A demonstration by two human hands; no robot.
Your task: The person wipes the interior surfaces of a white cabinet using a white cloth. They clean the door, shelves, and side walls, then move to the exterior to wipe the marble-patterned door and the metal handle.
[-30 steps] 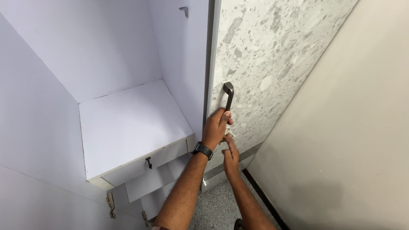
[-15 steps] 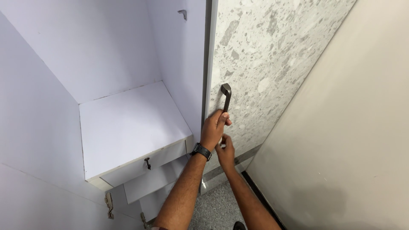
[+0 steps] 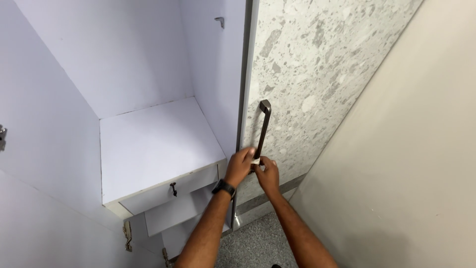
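A dark metal bar handle point(image 3: 263, 125) stands upright on a grey speckled stone-look door panel point(image 3: 317, 74). My left hand point(image 3: 240, 166), with a black watch point(image 3: 223, 188) on its wrist, grips the handle's lower end beside the door's edge. My right hand point(image 3: 268, 173) sits just right of it, fingers pinched on a small white scrap point(image 3: 256, 161) at the handle's base. What the scrap is cannot be made out.
An open white cupboard point(image 3: 148, 144) lies to the left, with a drawer and small knob point(image 3: 173, 187) below its shelf. A metal bracket point(image 3: 220, 21) is fixed high on the inner wall. Hinges point(image 3: 128, 235) show low left. A beige wall point(image 3: 411, 164) fills the right; speckled floor is below.
Both hands have stayed at the handle's lower end. My right hand has risen from below the left one to meet it at the handle's base.
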